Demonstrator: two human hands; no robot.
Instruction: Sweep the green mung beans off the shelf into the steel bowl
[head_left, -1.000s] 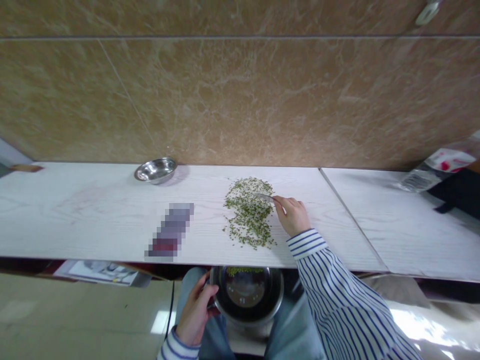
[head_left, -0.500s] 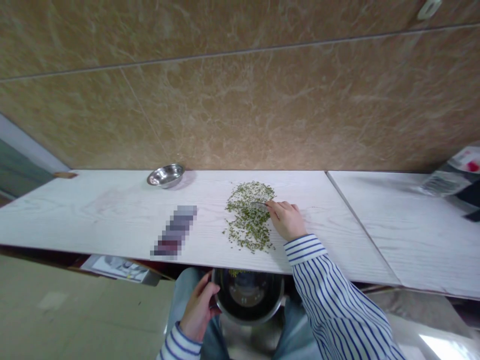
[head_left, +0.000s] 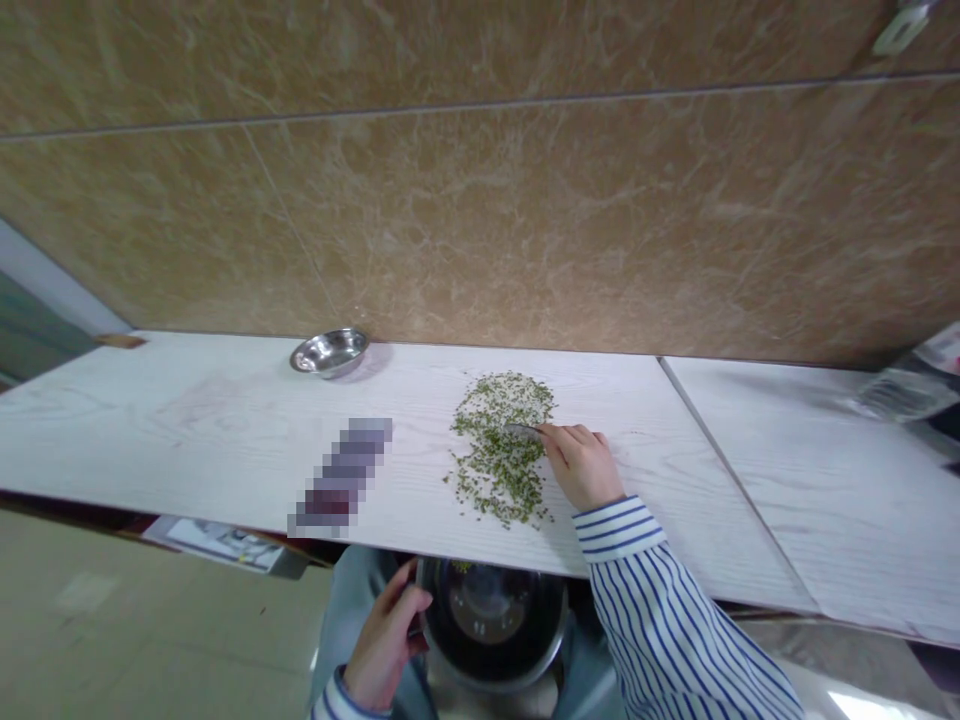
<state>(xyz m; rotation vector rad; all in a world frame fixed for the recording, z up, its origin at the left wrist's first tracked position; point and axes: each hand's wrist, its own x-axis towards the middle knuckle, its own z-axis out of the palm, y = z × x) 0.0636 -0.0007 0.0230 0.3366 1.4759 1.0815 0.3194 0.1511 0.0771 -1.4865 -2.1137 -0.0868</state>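
Small green grains (head_left: 499, 470), perhaps beans, lie scattered in a patch on the white wooden tabletop (head_left: 660, 450). My right hand (head_left: 585, 465) is closed on a small metal utensil, seemingly a spoon (head_left: 523, 429), whose thin end reaches into the middle of the patch. Below the table's front edge, a dark-lined metal pot (head_left: 491, 675) rests between my knees. Its left rim is gripped by my left hand (head_left: 390, 632), with the thumb near the inside. A few green grains (head_left: 461, 566) show inside the pot, partly under the table edge.
A shallow steel bowl (head_left: 330, 353) stands near the wall at the left. A blurred-out flat object (head_left: 341, 480) lies left of the grains. Below the edge at left, a drawer (head_left: 225, 545) juts out. Clear plastic packaging (head_left: 904, 393) sits at the far right.
The view has shifted slightly. My right hand still holds the spoon within the patch, and my left hand still holds the pot; the grains look much the same.
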